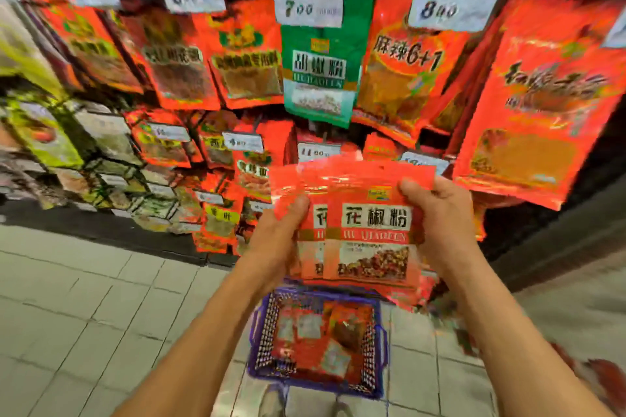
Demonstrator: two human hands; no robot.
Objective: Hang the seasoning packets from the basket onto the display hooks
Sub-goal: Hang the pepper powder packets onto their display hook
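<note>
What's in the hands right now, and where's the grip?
A fanned stack of red seasoning packets. The left hand grips its left edge, the right hand its upper right edge, thumbs on the front.

We see glossy, crinkled plastic film on the red packets (369,223) in our bare hands, a purple plastic lattice basket (316,342) near us, matt paper price tags (309,6) far off, and smooth pale floor tiles (84,298).

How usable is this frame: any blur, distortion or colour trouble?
Head view: strong wide-angle bending at the edges; the left shelves smear with motion blur; reds oversaturated and blocky. The packets held by the left hand and right hand stay readable, the basket softer.
</note>
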